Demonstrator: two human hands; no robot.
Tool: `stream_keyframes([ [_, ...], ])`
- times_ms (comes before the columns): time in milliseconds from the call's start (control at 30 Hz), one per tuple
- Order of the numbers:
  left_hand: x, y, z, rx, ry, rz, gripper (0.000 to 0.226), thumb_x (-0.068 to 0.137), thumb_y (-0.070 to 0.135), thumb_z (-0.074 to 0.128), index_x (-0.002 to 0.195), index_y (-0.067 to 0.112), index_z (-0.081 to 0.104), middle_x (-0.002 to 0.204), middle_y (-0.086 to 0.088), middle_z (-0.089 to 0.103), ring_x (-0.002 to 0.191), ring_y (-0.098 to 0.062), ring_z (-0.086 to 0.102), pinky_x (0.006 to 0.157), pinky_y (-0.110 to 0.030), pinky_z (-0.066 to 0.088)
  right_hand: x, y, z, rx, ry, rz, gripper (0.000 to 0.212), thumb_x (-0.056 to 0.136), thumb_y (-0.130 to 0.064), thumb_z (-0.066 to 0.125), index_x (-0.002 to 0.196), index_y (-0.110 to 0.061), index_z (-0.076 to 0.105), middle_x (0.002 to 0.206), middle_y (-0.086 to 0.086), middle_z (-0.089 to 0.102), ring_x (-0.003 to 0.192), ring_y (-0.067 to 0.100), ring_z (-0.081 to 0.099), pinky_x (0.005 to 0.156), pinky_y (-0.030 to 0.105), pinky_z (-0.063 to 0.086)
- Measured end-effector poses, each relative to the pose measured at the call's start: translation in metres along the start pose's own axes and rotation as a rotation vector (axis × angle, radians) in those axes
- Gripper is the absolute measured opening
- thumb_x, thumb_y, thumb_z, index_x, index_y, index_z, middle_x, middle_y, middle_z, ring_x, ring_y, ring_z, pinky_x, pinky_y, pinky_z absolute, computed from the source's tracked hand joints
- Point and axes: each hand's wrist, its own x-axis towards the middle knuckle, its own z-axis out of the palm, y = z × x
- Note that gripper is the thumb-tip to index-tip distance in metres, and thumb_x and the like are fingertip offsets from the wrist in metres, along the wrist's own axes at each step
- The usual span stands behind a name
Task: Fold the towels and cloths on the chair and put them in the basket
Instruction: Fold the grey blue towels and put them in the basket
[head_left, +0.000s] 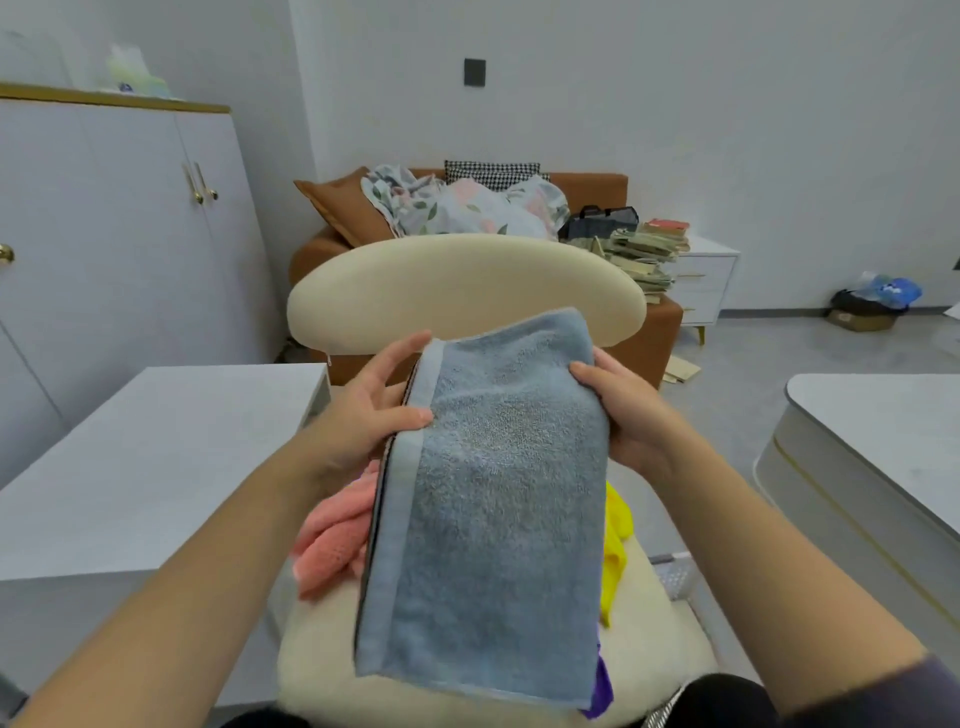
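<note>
Holding the blue towel (493, 493) up above the seat of the chair (467, 280), already folded into a thick oblong and tilting down toward the lap. Pinching its hemmed edge with the left hand (363, 415), thumb on top and fingers curling behind the stacked layers, likely keeping those layers squared and the fold from slipping. Clasping the opposite edge with the right hand (623, 415), thumb over the terry and fingers tucking beneath, sharing the weight and keeping the bundle flat.

Judging the fold as about finished and the carry to the basket as coming next. Seeing only a perforated plastic corner (670, 571) just right of the seat, possibly that basket, but not telling for sure.

Leaving a pink cloth (332, 535), a yellow cloth (615, 540) and a purple cloth (602, 680) crumpled on the cream cushion underneath, awaiting folding.

Working between a pale desk (156, 467) on the left and a second desk (872, 415) on the right, facing a brown sofa (597, 187) heaped with bedding, a white cabinet (104, 208) and a stack of books (644, 249), over a grey floor.
</note>
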Motion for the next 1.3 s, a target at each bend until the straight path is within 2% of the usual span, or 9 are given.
stream_keyframes([
  [233, 0.046, -0.114, -0.030, 0.380, 0.250, -0.190, 0.067, 0.083, 0.002, 0.064, 0.144, 0.011, 0.035, 0.154, -0.004, 0.028, 0.136, -0.016, 0.036, 0.112, -0.040, 0.033, 0.070, 0.089, -0.027, -0.196, 0.169, 0.394, 0.009, 0.088, -0.015, 0.054, 0.097, -0.015, 0.056, 0.072, 0.003, 0.045, 0.057, 0.015, 0.040, 0.051, 0.025, 0.030],
  [400, 0.053, -0.128, -0.033, 0.234, 0.392, -0.211, 0.069, 0.080, 0.007, 0.071, 0.139, 0.015, 0.038, 0.132, -0.007, 0.052, 0.121, -0.018, 0.051, 0.101, -0.034, 0.041, 0.073, 0.105, -0.036, -0.245, 0.161, 0.308, 0.042, 0.092, -0.008, 0.052, 0.133, -0.004, 0.045, 0.115, 0.021, 0.056, 0.093, 0.022, 0.054, 0.075, 0.033, 0.042],
  [467, 0.045, -0.130, -0.030, 0.180, 0.497, -0.215, 0.062, 0.079, 0.009, 0.073, 0.132, 0.015, 0.041, 0.126, -0.010, 0.056, 0.115, -0.020, 0.055, 0.102, -0.038, 0.043, 0.066, 0.106, -0.036, -0.199, 0.161, 0.302, 0.049, 0.091, -0.009, 0.054, 0.138, -0.012, 0.042, 0.128, 0.012, 0.053, 0.107, 0.023, 0.053, 0.078, 0.034, 0.044],
  [600, 0.020, -0.130, -0.017, 0.171, 0.586, -0.196, 0.045, 0.085, 0.008, 0.067, 0.122, 0.016, 0.041, 0.111, -0.003, 0.061, 0.106, -0.019, 0.058, 0.094, -0.039, 0.047, 0.037, 0.106, -0.034, -0.137, 0.171, 0.240, 0.045, 0.090, -0.007, 0.052, 0.132, -0.022, 0.050, 0.121, 0.008, 0.059, 0.099, 0.022, 0.058, 0.069, 0.030, 0.045],
  [833, -0.032, -0.138, 0.001, 0.231, 0.484, -0.278, 0.046, 0.079, 0.024, 0.075, 0.112, 0.016, 0.045, 0.107, -0.009, 0.067, 0.096, -0.019, 0.066, 0.079, -0.041, 0.055, -0.031, 0.114, -0.037, -0.209, 0.094, 0.219, 0.043, 0.088, -0.007, 0.053, 0.117, -0.038, 0.055, 0.115, 0.004, 0.061, 0.092, 0.023, 0.062, 0.065, 0.033, 0.050],
  [1000, -0.061, -0.144, 0.006, 0.381, 0.417, -0.213, 0.042, 0.083, 0.021, 0.070, 0.112, 0.017, 0.040, 0.104, -0.006, 0.065, 0.099, -0.020, 0.065, 0.070, -0.028, 0.052, -0.067, 0.125, -0.044, -0.348, -0.010, 0.135, 0.054, 0.093, -0.008, 0.043, 0.116, -0.056, 0.052, 0.106, -0.007, 0.061, 0.085, 0.018, 0.062, 0.058, 0.027, 0.050],
  [1067, -0.072, -0.140, 0.008, 0.322, 0.353, -0.156, 0.036, 0.085, 0.026, 0.065, 0.114, 0.028, 0.044, 0.108, -0.001, 0.067, 0.094, -0.013, 0.066, 0.068, -0.031, 0.054, -0.073, 0.126, -0.050, -0.305, -0.031, 0.167, 0.055, 0.092, -0.004, 0.034, 0.120, -0.045, 0.056, 0.091, -0.002, 0.063, 0.070, 0.018, 0.058, 0.054, 0.025, 0.044],
  [1167, -0.084, -0.132, 0.010, 0.288, 0.236, -0.034, 0.043, 0.097, 0.004, 0.045, 0.118, 0.041, 0.049, 0.088, 0.014, 0.068, 0.078, -0.002, 0.061, 0.061, -0.019, 0.050, -0.082, 0.126, -0.061, -0.282, -0.153, 0.124, 0.065, 0.084, 0.015, 0.027, 0.113, -0.030, 0.064, 0.097, -0.004, 0.072, 0.073, 0.017, 0.060, 0.063, 0.031, 0.045],
  [1300, -0.090, -0.132, 0.001, 0.807, 0.110, 0.218, 0.067, 0.083, 0.000, 0.046, 0.121, 0.056, 0.047, 0.106, 0.028, 0.062, 0.088, 0.007, 0.059, 0.080, -0.007, 0.042, -0.082, 0.134, -0.068, -0.676, -0.151, -0.249, 0.072, 0.079, 0.018, 0.053, 0.109, -0.046, 0.063, 0.106, -0.019, 0.069, 0.093, 0.017, 0.067, 0.081, 0.040, 0.052],
])
